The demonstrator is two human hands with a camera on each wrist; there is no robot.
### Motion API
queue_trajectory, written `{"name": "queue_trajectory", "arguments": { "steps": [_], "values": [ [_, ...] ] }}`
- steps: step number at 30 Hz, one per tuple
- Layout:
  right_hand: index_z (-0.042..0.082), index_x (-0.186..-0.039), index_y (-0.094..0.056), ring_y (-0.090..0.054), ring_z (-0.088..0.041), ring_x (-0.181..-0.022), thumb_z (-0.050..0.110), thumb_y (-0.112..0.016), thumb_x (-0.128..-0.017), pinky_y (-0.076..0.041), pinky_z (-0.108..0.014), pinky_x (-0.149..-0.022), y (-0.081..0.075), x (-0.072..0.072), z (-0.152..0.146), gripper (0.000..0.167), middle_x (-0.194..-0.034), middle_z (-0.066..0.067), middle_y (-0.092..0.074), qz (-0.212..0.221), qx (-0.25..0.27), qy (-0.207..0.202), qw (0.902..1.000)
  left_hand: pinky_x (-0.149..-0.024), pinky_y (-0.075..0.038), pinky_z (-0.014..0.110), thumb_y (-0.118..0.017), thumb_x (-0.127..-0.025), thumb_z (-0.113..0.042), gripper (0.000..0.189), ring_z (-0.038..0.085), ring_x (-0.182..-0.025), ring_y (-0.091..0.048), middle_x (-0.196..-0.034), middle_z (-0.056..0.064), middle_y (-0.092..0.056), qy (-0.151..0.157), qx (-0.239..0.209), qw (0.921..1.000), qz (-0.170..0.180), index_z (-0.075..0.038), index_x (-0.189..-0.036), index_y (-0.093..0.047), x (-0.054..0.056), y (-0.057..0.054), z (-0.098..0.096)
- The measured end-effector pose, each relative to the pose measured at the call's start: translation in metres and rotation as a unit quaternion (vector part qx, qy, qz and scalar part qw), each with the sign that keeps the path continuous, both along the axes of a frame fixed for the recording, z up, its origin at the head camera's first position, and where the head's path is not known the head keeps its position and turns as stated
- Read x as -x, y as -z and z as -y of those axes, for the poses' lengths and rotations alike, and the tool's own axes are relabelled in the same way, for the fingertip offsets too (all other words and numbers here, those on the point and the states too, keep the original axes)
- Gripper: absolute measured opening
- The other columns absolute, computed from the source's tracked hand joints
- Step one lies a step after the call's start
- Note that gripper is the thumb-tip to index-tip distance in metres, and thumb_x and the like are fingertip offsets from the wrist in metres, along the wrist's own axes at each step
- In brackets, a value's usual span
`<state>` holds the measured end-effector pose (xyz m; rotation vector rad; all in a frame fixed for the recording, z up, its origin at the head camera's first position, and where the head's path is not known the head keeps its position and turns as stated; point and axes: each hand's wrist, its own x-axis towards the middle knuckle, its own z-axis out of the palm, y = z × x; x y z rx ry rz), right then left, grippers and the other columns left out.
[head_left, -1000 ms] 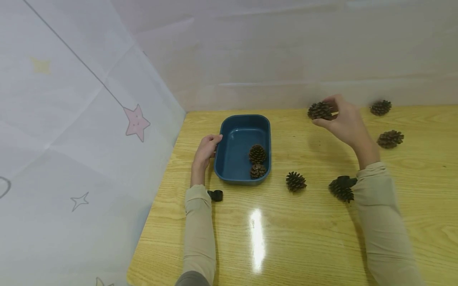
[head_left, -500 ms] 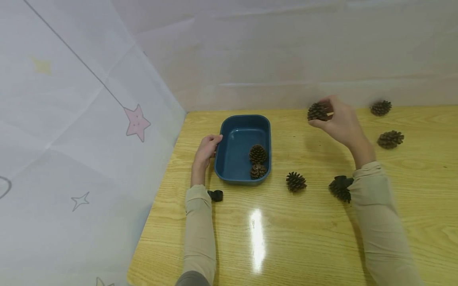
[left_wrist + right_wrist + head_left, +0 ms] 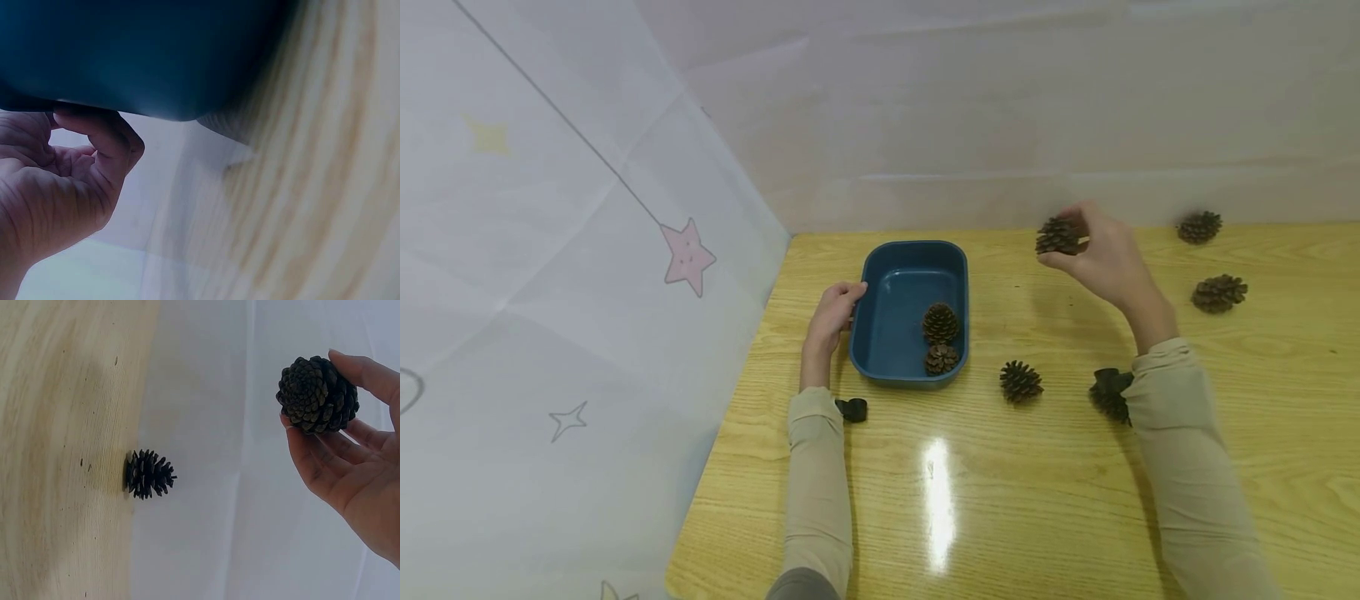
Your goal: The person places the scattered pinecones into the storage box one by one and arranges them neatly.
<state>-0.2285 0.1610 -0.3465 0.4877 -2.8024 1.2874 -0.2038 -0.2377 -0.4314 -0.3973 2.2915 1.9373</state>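
A brown pine cone (image 3: 315, 397) is pinched between the thumb and fingers of my right hand (image 3: 1105, 254), raised over the back of the table. My left hand (image 3: 832, 312) grips the left side of a blue rectangular container (image 3: 895, 321), thumb at the rim. In the left wrist view, the curled fingers (image 3: 106, 140) bear against the container's outer wall. Inside, against its right wall, sit two pine cones, an upper one (image 3: 940, 323) and a lower one (image 3: 941, 359). Another pine cone (image 3: 1020, 381) lies on the table just right of the container.
Two pine cones, a farther one (image 3: 1199, 227) and a nearer one (image 3: 1219, 293), lie on the wooden table (image 3: 1015, 500) at the right. One more pine cone (image 3: 1108, 404) is partly hidden by the right sleeve and wrist camera. A pale sheet (image 3: 925, 108) hangs behind the table.
My right hand has moved slightly left with its pine cone, and the right forearm has shifted left with it. The left hand and the container have stayed in place.
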Motion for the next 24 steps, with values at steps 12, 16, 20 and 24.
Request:
{"name": "queue_trajectory", "arguments": {
  "steps": [12, 16, 20, 24],
  "values": [
    [-0.003, -0.145, -0.045, -0.055, -0.044, -0.120, 0.026, -0.079, -0.094, -0.045, -0.060, -0.097, 0.002, 0.001, 0.014, 0.068, -0.134, -0.028, -0.056, -0.013, 0.013, -0.007, 0.9998, -0.058, -0.049, 0.024, -0.060, -0.107, -0.030, 0.029, 0.011, -0.067, -0.055, -0.081, 0.001, -0.056, 0.001, 0.000, 1.0000, 0.002, -0.001, -0.106, -0.063, 0.002, 0.000, 0.000],
    [-0.003, -0.144, -0.045, -0.056, -0.044, -0.119, 0.025, -0.079, -0.094, -0.047, -0.058, -0.096, 0.003, 0.000, 0.018, 0.066, -0.132, -0.028, -0.056, -0.014, 0.020, -0.015, 0.9996, -0.058, -0.049, 0.024, -0.060, -0.107, -0.030, 0.031, 0.011, -0.068, -0.056, -0.083, 0.003, -0.057, 0.000, -0.002, 1.0000, 0.004, 0.001, -0.110, -0.063, 0.002, -0.001, -0.001],
    [-0.003, -0.144, -0.046, -0.058, -0.043, -0.115, 0.023, -0.080, -0.094, -0.049, -0.058, -0.095, 0.005, 0.000, 0.022, 0.065, -0.129, -0.027, -0.057, -0.013, 0.027, -0.019, 0.9994, -0.059, -0.049, 0.024, -0.060, -0.107, -0.029, 0.032, 0.011, -0.069, -0.056, -0.084, 0.002, -0.057, 0.000, -0.002, 1.0000, 0.007, 0.002, -0.113, -0.063, 0.002, -0.001, -0.001],
    [-0.003, -0.143, -0.047, -0.059, -0.042, -0.114, 0.024, -0.080, -0.094, -0.049, -0.057, -0.094, 0.006, 0.001, 0.025, 0.065, -0.128, -0.026, -0.058, -0.016, 0.032, -0.023, 0.9991, -0.058, -0.049, 0.023, -0.060, -0.107, -0.030, 0.032, 0.011, -0.068, -0.055, -0.083, 0.002, -0.057, 0.000, 0.000, 1.0000, 0.008, 0.002, -0.113, -0.063, 0.003, -0.001, 0.000]
  ]
}}
